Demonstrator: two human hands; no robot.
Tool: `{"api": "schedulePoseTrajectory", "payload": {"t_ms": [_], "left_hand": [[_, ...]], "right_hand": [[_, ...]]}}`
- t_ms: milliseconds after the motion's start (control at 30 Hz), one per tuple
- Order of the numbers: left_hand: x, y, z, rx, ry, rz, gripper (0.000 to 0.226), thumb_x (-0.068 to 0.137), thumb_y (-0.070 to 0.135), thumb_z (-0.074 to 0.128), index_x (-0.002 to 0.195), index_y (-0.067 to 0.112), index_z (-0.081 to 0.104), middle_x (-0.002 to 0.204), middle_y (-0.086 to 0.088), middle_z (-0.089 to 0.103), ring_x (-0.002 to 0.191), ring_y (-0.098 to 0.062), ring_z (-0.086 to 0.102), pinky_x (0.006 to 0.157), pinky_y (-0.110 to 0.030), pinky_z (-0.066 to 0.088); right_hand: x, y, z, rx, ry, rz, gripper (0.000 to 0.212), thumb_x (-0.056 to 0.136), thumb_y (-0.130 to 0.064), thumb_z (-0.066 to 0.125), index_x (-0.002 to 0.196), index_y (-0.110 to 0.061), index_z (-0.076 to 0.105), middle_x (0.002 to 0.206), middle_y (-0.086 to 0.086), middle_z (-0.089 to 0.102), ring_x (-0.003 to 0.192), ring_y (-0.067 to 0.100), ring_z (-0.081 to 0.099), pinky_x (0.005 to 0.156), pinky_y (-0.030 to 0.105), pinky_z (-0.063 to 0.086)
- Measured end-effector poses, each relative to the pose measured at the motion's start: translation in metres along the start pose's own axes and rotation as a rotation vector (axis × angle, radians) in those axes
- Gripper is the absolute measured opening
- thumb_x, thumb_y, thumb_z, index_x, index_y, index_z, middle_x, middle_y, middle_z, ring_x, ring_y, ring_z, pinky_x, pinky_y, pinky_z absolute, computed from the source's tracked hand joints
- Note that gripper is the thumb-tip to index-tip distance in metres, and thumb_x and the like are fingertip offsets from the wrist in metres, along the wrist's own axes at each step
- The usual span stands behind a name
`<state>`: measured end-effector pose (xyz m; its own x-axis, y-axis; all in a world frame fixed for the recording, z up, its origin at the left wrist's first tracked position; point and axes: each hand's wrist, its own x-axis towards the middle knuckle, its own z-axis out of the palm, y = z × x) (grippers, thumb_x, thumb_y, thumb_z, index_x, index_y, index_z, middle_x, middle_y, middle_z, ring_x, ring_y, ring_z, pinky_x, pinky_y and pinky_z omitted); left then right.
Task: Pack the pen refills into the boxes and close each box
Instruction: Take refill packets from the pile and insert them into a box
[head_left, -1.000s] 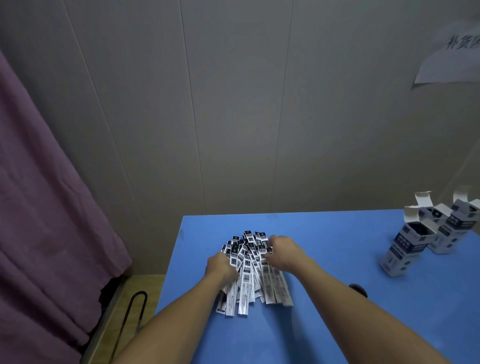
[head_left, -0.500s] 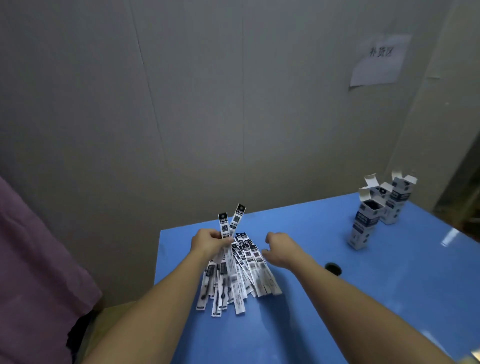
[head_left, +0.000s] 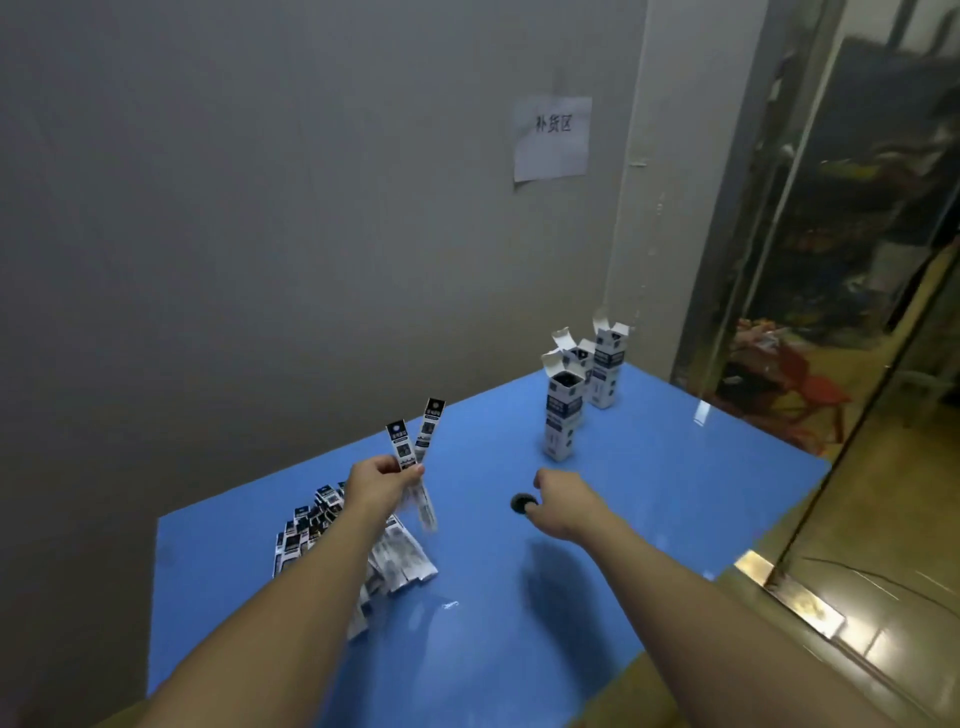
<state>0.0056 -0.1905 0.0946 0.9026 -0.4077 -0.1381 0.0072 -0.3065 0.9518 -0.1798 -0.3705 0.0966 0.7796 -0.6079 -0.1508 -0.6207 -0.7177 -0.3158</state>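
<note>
- Two pen refills (head_left: 415, 441) raised upright above the blue surface (head_left: 675, 493), pinched in the fingers of the left hand (head_left: 376, 483).
- Pile of refills (head_left: 358, 551) lying near left, partly hidden under the left forearm.
- Three boxes (head_left: 561, 415) standing far right, flaps up, tops open.
- Right hand (head_left: 558, 499) stretched toward the boxes, fingers loosely curled, grasping nothing.
- Small dark round spot (head_left: 522, 503) just left of the right hand.

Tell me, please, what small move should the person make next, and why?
Probably the right hand should take the nearest open box. The left hand already pinches two pen refills above the pile, while the right hand, empty, reaches toward the boxes, whose flaps stand open.
</note>
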Motion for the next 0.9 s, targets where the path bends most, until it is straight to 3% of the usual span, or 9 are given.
{"api": "schedulePoseTrajectory", "payload": {"t_ms": [100,233,400,467,667,900], "left_hand": [[-0.003,0.007,0.031,0.022,-0.002,0.009,0.025,0.083,0.019,0.080,0.069,0.009,0.062,0.069,-0.004,0.061,0.068,-0.020,0.053,0.062,-0.028,0.038],[-0.010,0.018,0.076,0.039,0.022,0.009,0.017,0.081,0.022,0.083,0.088,0.009,0.073,0.089,-0.007,0.072,0.085,-0.027,0.065,0.071,-0.034,0.046],[-0.020,0.031,0.132,0.043,0.106,-0.011,0.010,0.082,0.020,0.082,0.085,0.015,0.074,0.087,-0.006,0.074,0.088,-0.028,0.069,0.082,-0.045,0.058],[-0.025,0.037,0.151,0.033,0.132,-0.024,0.010,0.083,0.020,0.081,0.087,0.014,0.074,0.088,-0.007,0.074,0.087,-0.028,0.069,0.082,-0.042,0.058],[-0.035,0.043,0.190,0.022,0.179,-0.056,0.010,0.086,0.016,0.078,0.091,0.009,0.072,0.088,-0.009,0.073,0.083,-0.029,0.068,0.061,-0.027,0.046],[-0.008,0.041,0.211,0.020,0.232,-0.074,0.009,0.084,0.014,0.080,0.088,0.010,0.072,0.086,-0.009,0.073,0.084,-0.032,0.071,0.075,-0.036,0.053]], "right_hand": [[-0.003,0.040,-0.012,0.018,0.007,0.024,0.039,0.094,-0.033,0.056,0.125,-0.009,0.051,0.120,0.009,0.056,0.107,0.027,0.058,0.089,0.042,0.052],[-0.003,0.099,-0.028,0.018,0.011,0.027,0.042,0.092,-0.036,0.057,0.125,-0.009,0.051,0.123,0.009,0.056,0.109,0.027,0.056,0.092,0.042,0.052],[0.002,0.173,-0.045,0.009,-0.008,0.003,0.042,0.094,-0.034,0.055,0.126,-0.008,0.049,0.126,0.010,0.054,0.112,0.029,0.055,0.092,0.043,0.051],[0.005,0.197,-0.050,0.003,-0.024,-0.004,0.042,0.094,-0.034,0.055,0.126,-0.008,0.049,0.126,0.011,0.054,0.111,0.028,0.055,0.092,0.042,0.051],[0.019,0.246,-0.059,-0.003,-0.070,-0.037,0.042,0.093,-0.034,0.056,0.126,-0.008,0.049,0.124,0.010,0.055,0.110,0.028,0.055,0.091,0.041,0.052],[0.068,0.270,-0.067,-0.023,-0.104,-0.099,0.042,0.093,-0.033,0.056,0.126,-0.009,0.049,0.125,0.010,0.055,0.111,0.028,0.056,0.091,0.041,0.052]]}}
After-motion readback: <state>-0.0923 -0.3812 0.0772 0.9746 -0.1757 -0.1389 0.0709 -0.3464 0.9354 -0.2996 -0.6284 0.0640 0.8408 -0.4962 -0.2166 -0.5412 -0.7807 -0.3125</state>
